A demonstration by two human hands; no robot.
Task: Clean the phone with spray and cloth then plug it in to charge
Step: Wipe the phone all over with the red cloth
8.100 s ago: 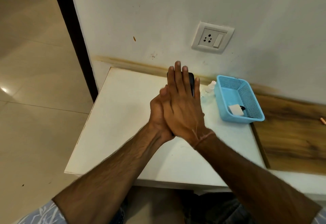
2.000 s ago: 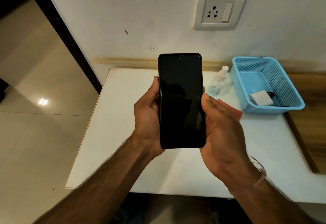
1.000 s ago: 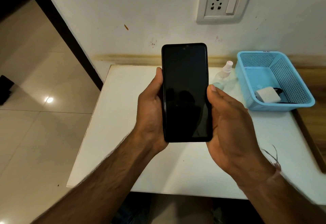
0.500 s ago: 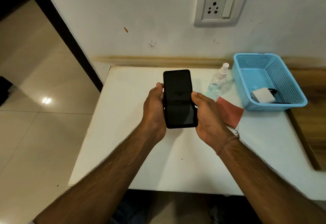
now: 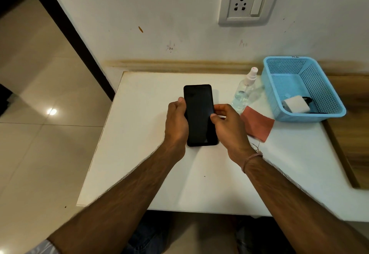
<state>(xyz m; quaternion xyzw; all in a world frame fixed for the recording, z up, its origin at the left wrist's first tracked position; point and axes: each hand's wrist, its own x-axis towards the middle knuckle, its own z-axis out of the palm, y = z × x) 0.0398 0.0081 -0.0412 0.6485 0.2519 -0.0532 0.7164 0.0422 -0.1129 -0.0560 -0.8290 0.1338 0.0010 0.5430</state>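
A black phone (image 5: 199,114) with a dark screen sits low over the white table (image 5: 139,173), screen up. My left hand (image 5: 176,123) grips its left edge, thumb on the rim. My right hand (image 5: 229,128) pinches its right edge with thumb and fingers. A clear spray bottle (image 5: 243,92) with a white nozzle stands just right of the phone. A reddish cloth (image 5: 258,123) lies flat beside my right hand. A white charger block (image 5: 295,104) with a dark cable rests inside the blue basket (image 5: 329,96).
A wall socket with a switch (image 5: 248,2) is mounted above the table. A wooden surface (image 5: 351,130) adjoins the table on the right. Tiled floor (image 5: 40,114) lies to the left, past a dark door frame.
Both hands have lowered the phone from chest height down toward the table. The cloth, earlier hidden behind my right hand, now shows on the table.
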